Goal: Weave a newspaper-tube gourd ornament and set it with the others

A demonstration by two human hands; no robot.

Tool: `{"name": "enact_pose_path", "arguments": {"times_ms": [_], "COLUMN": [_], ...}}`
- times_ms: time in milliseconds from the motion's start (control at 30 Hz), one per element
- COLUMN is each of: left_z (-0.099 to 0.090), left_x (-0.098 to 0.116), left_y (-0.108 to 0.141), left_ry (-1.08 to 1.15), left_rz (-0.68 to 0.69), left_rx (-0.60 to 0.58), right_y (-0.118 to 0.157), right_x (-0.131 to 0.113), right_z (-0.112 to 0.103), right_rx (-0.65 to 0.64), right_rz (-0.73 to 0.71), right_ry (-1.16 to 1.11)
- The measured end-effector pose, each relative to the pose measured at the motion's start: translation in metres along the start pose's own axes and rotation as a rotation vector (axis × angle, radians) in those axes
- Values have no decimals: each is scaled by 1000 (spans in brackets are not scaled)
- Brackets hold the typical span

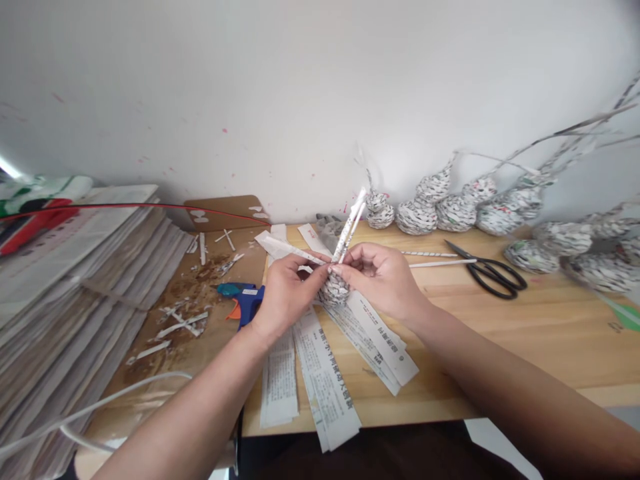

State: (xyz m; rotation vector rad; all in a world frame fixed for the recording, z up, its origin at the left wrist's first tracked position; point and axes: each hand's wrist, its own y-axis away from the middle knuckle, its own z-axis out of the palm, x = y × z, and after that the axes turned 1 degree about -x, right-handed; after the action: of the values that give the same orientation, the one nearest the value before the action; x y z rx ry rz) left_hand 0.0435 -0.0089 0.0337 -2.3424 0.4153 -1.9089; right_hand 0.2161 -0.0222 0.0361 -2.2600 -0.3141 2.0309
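Between my hands is a small round woven newspaper piece [334, 291], with rolled paper tubes [348, 230] standing up from its top and another tube [295, 249] pointing off to the left. My left hand [290, 287] pinches the piece's upper rim from the left, thumb and fingers closed near the base of the tubes. From the right, my right hand [383, 277] grips the same rim, its thumb tip close to the left thumb. Flat newspaper strips [325, 380] lie fanned out beneath the piece. My fingers hide part of the rim.
A blue glue gun [247, 300] lies left of my left hand. Black scissors [493, 270] rest at the right. Several woven paper gourds [417, 213] line the wall. Stacked newspapers [95, 293] fill the left side, with a white cable [125, 389] in front.
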Motion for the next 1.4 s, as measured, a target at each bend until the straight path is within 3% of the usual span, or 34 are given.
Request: {"name": "enact_pose_path", "arguments": {"times_ms": [533,900,1067,1400], "left_z": [2,-3,-5,-4], "left_x": [1,4,4,-1], "left_y": [1,0,-1,1], "left_ry": [48,65,36,63], "left_rz": [33,-42,-24,98], "left_rx": [25,10,-17,-64], "right_y": [-2,4,4,0], "right_x": [3,4,4,7], "right_z": [-3,2,5,3], "right_rx": [-43,54,119,119], "right_rz": [12,-167,-131,4], "right_ry": [25,284,278,110]}}
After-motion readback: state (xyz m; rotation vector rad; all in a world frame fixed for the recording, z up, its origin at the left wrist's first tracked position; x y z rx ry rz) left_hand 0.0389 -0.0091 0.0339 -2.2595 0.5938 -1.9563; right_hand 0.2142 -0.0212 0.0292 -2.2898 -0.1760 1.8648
